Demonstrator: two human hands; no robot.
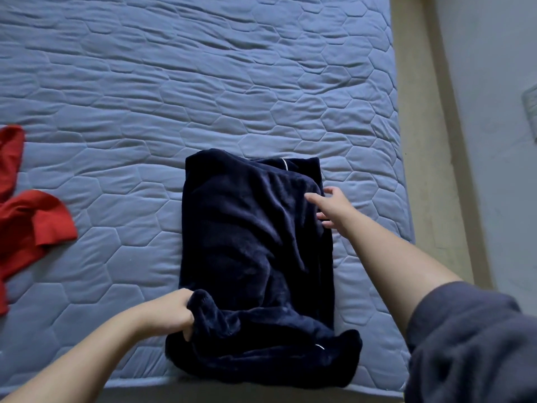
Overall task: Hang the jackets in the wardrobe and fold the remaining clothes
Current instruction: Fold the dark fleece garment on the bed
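Note:
A dark navy fleece garment (pixel 250 245) with thin white piping lies partly folded into a long rectangle on the blue quilted mattress (pixel 203 82), near its front edge. My left hand (pixel 174 312) grips a bunched fold at the garment's lower left corner. My right hand (pixel 331 207) rests with spread fingers on the garment's upper right edge. A red garment (pixel 26 216) lies crumpled at the left edge of the mattress.
The mattress's right side meets a beige bed frame edge (pixel 421 141), with a pale floor (pixel 494 82) beyond it. The front edge of the mattress runs just below the navy garment. My right sleeve is dark grey.

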